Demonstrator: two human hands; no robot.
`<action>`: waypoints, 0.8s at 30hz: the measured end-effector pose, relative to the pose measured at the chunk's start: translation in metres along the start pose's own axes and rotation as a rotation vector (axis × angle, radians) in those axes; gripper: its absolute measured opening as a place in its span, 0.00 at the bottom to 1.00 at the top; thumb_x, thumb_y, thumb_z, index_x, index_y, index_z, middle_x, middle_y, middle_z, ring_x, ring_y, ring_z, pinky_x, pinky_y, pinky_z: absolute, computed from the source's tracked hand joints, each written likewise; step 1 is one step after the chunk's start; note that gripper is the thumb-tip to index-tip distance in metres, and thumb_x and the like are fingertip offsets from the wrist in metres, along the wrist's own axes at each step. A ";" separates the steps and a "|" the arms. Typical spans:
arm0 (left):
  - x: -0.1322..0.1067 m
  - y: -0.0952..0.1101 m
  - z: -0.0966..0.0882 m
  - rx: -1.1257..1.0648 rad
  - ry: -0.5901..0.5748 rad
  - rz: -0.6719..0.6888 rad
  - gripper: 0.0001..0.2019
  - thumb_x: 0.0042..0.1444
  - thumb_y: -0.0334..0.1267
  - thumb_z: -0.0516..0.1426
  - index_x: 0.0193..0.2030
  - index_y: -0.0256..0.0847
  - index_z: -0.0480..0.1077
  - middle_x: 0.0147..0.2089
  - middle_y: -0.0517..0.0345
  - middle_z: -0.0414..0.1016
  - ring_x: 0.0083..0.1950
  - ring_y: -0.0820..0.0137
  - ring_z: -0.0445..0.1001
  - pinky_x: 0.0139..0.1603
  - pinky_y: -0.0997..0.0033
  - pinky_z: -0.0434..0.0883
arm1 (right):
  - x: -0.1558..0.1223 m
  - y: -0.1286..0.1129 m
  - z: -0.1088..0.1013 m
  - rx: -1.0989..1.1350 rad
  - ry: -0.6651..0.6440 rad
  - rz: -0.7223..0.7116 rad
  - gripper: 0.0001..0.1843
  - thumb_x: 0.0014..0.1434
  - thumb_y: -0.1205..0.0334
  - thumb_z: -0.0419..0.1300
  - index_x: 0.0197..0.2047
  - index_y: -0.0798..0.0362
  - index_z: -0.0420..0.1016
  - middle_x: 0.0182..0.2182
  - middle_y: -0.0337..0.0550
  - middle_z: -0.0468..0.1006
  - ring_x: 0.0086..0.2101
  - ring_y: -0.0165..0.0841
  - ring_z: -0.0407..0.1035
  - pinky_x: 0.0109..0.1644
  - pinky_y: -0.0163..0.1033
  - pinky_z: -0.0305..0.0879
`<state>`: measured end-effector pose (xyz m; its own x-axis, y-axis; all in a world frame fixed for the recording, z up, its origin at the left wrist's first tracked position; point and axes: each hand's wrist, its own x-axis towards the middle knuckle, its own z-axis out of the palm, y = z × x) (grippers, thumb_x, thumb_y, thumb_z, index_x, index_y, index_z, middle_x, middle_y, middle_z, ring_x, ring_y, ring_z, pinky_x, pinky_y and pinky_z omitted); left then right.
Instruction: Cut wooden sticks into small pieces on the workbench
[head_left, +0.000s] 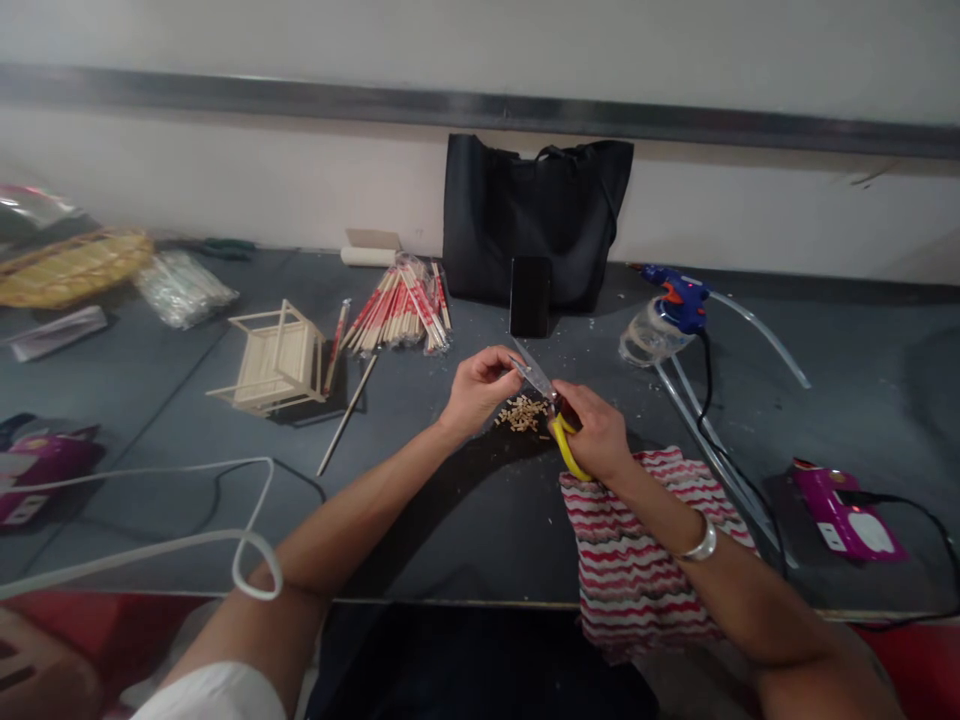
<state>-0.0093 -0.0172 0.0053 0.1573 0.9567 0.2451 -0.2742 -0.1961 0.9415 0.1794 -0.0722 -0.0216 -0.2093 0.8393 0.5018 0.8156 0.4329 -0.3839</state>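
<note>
In my right hand (596, 430) is a pair of scissors (568, 445) with yellow handles, its blades pointing up and to the left. My left hand (482, 385) is closed in a pinch close to the blade tips; whatever lies between its fingertips is too small to make out. Below the blades, a small heap of short cut wooden pieces (523, 414) lies on the dark table. A striped red and white cloth (637, 560) is spread under my right forearm.
A small chair-like stick frame (277, 360), a loose stick (346, 415) and wrapped chopsticks (397, 310) lie left. A black bag (532, 210) with a phone (530, 297) stands behind. Right are a blue glue gun (675, 300), glue sticks (720, 450) and a purple power box (847, 510).
</note>
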 end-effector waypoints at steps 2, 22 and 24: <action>0.000 0.000 0.000 0.005 0.003 0.004 0.05 0.46 0.35 0.66 0.28 0.40 0.75 0.29 0.61 0.74 0.32 0.73 0.71 0.38 0.71 0.72 | 0.000 0.000 -0.001 -0.009 0.003 -0.003 0.23 0.55 0.66 0.57 0.54 0.49 0.75 0.40 0.44 0.82 0.39 0.37 0.76 0.45 0.39 0.73; -0.001 0.004 0.003 -0.143 -0.055 -0.138 0.13 0.42 0.42 0.71 0.28 0.39 0.75 0.27 0.62 0.74 0.29 0.76 0.69 0.35 0.74 0.69 | 0.005 -0.001 -0.004 0.099 -0.022 0.039 0.18 0.57 0.61 0.56 0.51 0.50 0.77 0.36 0.42 0.83 0.31 0.33 0.74 0.38 0.37 0.72; -0.001 0.005 0.004 -0.152 -0.050 -0.143 0.12 0.43 0.42 0.70 0.27 0.39 0.74 0.26 0.62 0.74 0.29 0.76 0.69 0.35 0.74 0.68 | 0.006 -0.002 -0.004 0.116 -0.014 0.029 0.17 0.58 0.60 0.57 0.50 0.51 0.77 0.34 0.42 0.82 0.30 0.33 0.73 0.36 0.37 0.71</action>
<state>-0.0073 -0.0196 0.0107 0.2509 0.9597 0.1266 -0.3854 -0.0209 0.9225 0.1790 -0.0694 -0.0154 -0.1945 0.8562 0.4786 0.7538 0.4427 -0.4856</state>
